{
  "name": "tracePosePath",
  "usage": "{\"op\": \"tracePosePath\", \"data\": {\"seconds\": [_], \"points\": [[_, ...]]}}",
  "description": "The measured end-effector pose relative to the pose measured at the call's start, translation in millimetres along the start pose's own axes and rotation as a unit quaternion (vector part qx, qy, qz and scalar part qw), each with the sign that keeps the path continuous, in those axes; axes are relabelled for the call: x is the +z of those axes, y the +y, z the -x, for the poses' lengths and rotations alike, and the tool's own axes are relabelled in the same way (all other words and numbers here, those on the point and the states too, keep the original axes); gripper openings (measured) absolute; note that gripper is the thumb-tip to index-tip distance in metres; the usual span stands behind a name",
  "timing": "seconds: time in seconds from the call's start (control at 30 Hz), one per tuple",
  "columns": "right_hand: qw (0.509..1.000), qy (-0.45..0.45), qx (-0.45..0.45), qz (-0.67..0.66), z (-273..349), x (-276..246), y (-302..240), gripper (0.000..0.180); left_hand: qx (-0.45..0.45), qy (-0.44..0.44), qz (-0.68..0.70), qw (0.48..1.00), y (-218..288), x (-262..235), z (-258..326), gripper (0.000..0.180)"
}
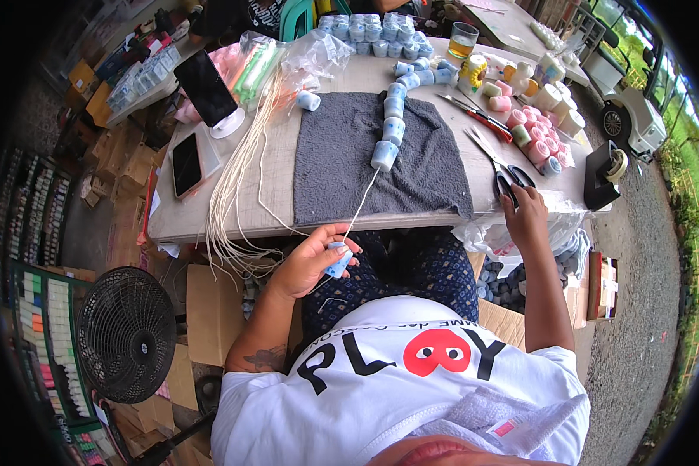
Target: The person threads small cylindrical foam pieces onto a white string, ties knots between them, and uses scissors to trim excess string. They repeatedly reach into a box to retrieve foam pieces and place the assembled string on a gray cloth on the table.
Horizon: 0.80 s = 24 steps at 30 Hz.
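My left hand (318,260) is closed around a small blue-and-white cylinder (339,261), just off the table's front edge. From it a white cord (362,200) runs taut up to a row of similar blue cylinders (386,154), which seem strung on that cord across a dark grey towel (338,147). On the right, my right hand (526,215) has its fingers on the black handles of a pair of scissors (508,172). The scissors lie on the table, blades pointing away to the far left.
A bundle of loose cords (237,175) hangs over the front edge. Two phones, one upright (206,87) and one flat (186,165), stand at left. A red-and-black cutter (485,120), pink rolls (537,132), a tape dispenser (604,175) and a glass (463,40) are at right.
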State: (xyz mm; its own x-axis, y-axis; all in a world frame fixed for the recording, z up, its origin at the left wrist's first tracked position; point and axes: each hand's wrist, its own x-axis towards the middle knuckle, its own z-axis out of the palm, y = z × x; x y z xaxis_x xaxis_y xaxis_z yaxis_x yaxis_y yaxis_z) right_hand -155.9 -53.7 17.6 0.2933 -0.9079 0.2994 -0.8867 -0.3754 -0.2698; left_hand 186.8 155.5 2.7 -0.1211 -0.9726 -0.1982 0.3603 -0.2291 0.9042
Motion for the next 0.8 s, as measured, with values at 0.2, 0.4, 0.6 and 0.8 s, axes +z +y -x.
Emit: {"op": "tracePosePath", "data": {"seconds": [0.2, 0.4, 0.6, 0.8], "points": [[0.998, -0.037, -0.051, -0.028, 8.5, -21.9, -5.4, 0.039, -0.022, -0.067, 0.035, 0.997, 3.9, 24.6, -11.5, 0.038], [0.986, -0.135, -0.05, -0.079, -36.7, -18.4, 14.5, 0.045, -0.007, -0.077, 0.039, 0.996, 0.6, 26.6, -13.5, 0.04], [0.971, -0.232, -0.05, -0.035, -40.9, -40.4, 19.7, 0.055, 0.041, -0.072, 0.043, 0.996, 23.0, 13.4, -9.1, 0.043], [0.969, -0.233, -0.07, -0.031, -44.2, -39.7, 30.3, 0.061, 0.033, -0.085, 0.051, 0.995, 17.8, 10.8, -13.1, 0.043]]}}
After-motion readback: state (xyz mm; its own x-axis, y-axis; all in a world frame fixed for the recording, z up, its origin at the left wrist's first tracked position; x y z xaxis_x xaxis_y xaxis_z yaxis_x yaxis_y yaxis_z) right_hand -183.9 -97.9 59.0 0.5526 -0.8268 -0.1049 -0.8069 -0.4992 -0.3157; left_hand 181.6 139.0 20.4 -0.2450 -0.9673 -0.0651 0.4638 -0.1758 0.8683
